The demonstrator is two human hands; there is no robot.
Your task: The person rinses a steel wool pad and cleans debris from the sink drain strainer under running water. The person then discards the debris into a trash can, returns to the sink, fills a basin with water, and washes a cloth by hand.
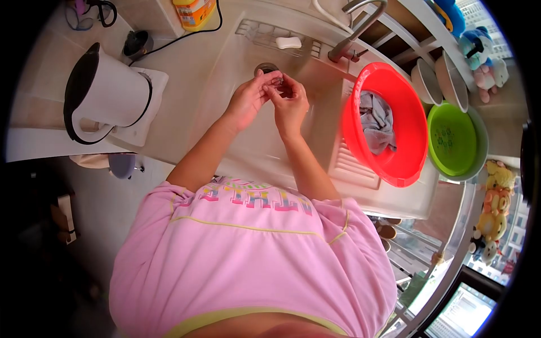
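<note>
Over the sink basin (248, 132), my left hand (248, 100) and my right hand (291, 107) meet at the fingertips. The fingers of both are bent and pressed together around something small and shiny, too small to make out. Just beyond the fingertips lies the round drain (266, 68), partly covered by them. A white bar of soap (288, 43) rests on the ledge behind the basin. The faucet (344, 49) stands at the back right, away from my hands.
Right of the basin, a red plastic tub (411, 121) holds a grey cloth (376, 121). Beyond it lean a green basin (451, 138) and white bowls (426, 82). To the left, a white electric kettle (112, 87) stands near a yellow bottle (193, 14) and a black cord (183, 38).
</note>
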